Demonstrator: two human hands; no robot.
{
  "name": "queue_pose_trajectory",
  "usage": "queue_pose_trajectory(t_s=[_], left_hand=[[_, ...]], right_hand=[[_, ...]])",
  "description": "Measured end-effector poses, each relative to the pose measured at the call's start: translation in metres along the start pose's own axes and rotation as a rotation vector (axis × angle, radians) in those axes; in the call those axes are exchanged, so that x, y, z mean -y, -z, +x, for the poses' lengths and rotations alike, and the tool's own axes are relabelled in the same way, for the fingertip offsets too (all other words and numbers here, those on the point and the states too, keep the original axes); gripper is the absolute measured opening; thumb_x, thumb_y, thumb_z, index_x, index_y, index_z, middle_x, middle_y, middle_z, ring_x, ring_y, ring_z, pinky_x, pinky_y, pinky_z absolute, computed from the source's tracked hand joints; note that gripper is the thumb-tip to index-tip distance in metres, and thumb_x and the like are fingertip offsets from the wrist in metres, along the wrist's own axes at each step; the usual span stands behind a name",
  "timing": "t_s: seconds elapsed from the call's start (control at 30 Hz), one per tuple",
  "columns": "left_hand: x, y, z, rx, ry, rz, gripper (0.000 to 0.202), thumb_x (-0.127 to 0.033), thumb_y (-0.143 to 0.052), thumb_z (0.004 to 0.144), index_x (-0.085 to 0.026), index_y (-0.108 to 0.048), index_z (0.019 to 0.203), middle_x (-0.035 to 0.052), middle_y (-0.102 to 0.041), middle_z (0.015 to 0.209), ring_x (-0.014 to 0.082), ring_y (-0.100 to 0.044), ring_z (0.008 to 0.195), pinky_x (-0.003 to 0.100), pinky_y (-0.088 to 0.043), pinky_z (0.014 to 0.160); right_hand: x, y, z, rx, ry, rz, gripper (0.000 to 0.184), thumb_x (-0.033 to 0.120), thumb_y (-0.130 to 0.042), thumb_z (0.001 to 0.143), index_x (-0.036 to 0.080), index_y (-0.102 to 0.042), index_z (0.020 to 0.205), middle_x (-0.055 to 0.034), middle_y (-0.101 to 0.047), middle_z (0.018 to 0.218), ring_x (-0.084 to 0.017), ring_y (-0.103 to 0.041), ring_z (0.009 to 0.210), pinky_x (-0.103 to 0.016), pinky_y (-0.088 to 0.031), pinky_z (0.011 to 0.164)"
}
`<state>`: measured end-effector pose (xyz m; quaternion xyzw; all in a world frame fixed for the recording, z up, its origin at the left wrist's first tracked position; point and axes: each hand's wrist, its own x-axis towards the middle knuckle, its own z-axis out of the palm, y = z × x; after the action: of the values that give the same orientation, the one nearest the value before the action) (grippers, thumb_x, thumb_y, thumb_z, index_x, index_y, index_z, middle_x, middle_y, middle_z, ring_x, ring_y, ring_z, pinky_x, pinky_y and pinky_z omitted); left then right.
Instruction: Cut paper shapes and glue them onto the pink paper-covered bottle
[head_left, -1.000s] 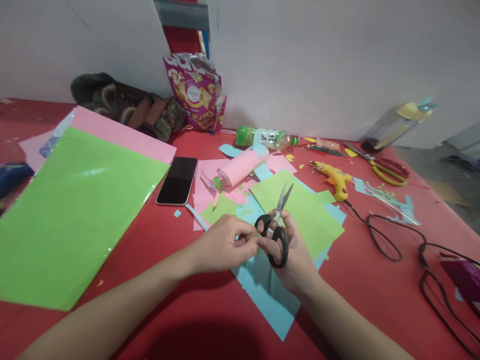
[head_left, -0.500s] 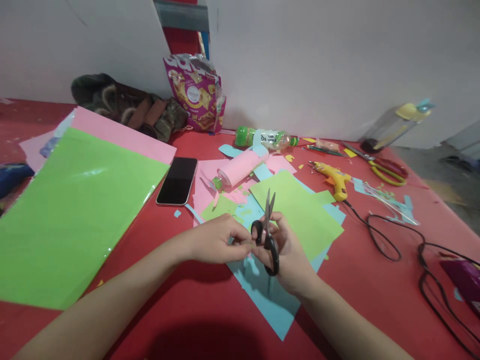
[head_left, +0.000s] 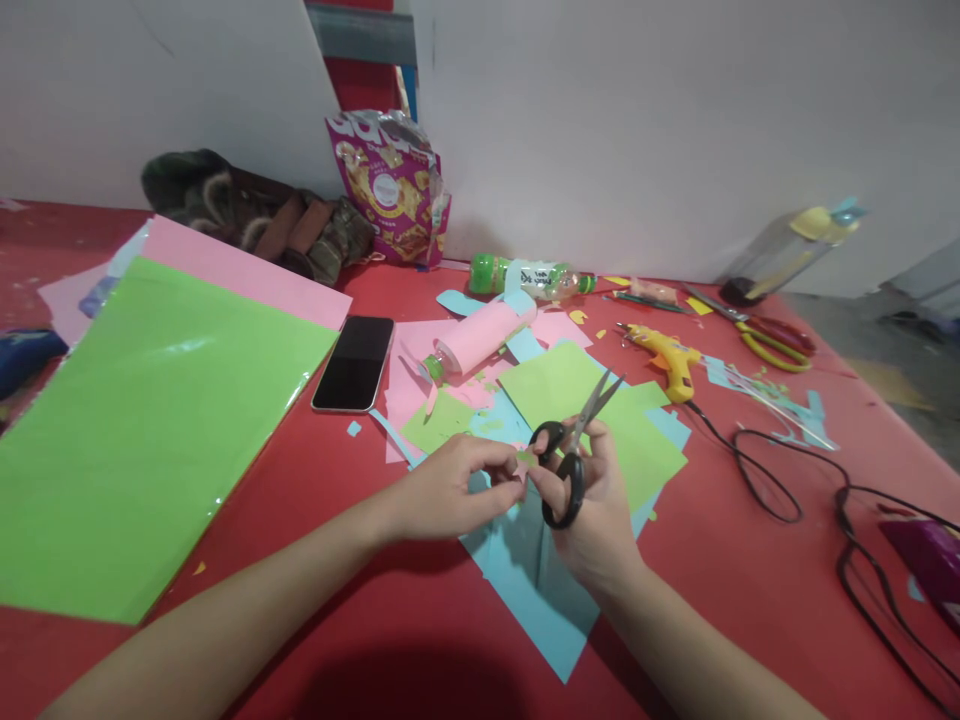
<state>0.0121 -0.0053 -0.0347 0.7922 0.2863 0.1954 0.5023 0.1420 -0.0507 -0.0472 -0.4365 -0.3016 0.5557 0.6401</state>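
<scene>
My right hand point(head_left: 592, 500) grips black-handled scissors point(head_left: 574, 445) by the loops, blades pointing up and to the right, slightly apart. My left hand point(head_left: 450, 490) pinches a tiny pink and green paper scrap point(head_left: 523, 461) right beside the scissor handles. Both hands hover over a blue paper sheet point(head_left: 536, 590) and a light green sheet point(head_left: 577, 400) on the red table point(head_left: 360, 620).
A large green sheet point(head_left: 142, 420) over pink paper point(head_left: 240, 265) lies left, with a phone point(head_left: 355, 362) beside it. A pink-wrapped bottle point(head_left: 472, 335), green bottle point(head_left: 525, 275), yellow glue gun point(head_left: 667, 355) with black cable point(head_left: 780, 480), red-yellow scissors point(head_left: 772, 335) and snack bag point(head_left: 390, 185) lie beyond.
The scissors swung from pointing up to upright, then tilted to the right. My hands shifted slightly left, then back right. The left fingers kept pinching the small scrap.
</scene>
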Motion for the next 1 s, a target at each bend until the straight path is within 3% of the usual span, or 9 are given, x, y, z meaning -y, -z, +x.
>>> queue_pose_trajectory(t_s=[0.2, 0.43, 0.77, 1.0], left_hand=[[0.0, -0.008, 0.001, -0.099, 0.046, -0.048, 0.026, -0.019, -0.036, 0.08, -0.013, -0.047, 0.057, -0.0039, -0.043, 0.053, 0.0057, -0.039, 0.05, 0.017, -0.032, 0.051], [0.0, -0.008, 0.001, -0.133, 0.041, 0.007, 0.028, -0.019, -0.036, 0.08, -0.013, -0.046, 0.055, -0.004, -0.043, 0.051, 0.0057, -0.037, 0.048, 0.017, -0.03, 0.049], [0.006, 0.005, 0.0, 0.053, -0.012, 0.168, 0.029, -0.019, -0.037, 0.078, -0.013, -0.044, 0.051, -0.0041, -0.036, 0.048, 0.0057, -0.034, 0.047, 0.017, -0.027, 0.047], [0.007, 0.014, 0.001, 0.19, -0.008, 0.181, 0.03, -0.02, -0.038, 0.078, -0.011, -0.05, 0.052, -0.0025, -0.044, 0.047, 0.0062, -0.039, 0.047, 0.017, -0.03, 0.048]], right_hand=[[-0.002, -0.001, -0.001, -0.016, 0.094, -0.056, 0.037, 0.012, -0.066, 0.058, 0.025, -0.042, 0.083, 0.006, -0.051, 0.071, -0.006, -0.048, 0.056, -0.019, -0.041, 0.05], [-0.002, -0.001, -0.002, -0.002, 0.085, -0.056, 0.037, 0.014, -0.067, 0.058, 0.025, -0.041, 0.081, 0.0063, -0.051, 0.071, -0.006, -0.048, 0.055, -0.019, -0.041, 0.049], [-0.002, 0.001, -0.002, 0.045, 0.024, -0.088, 0.038, 0.015, -0.068, 0.058, 0.025, -0.04, 0.082, 0.006, -0.049, 0.072, -0.007, -0.051, 0.058, -0.02, -0.042, 0.053], [-0.002, 0.001, -0.003, 0.137, -0.036, -0.135, 0.042, 0.009, -0.068, 0.056, 0.024, -0.04, 0.083, 0.0071, -0.048, 0.069, -0.006, -0.049, 0.054, -0.017, -0.039, 0.047]])
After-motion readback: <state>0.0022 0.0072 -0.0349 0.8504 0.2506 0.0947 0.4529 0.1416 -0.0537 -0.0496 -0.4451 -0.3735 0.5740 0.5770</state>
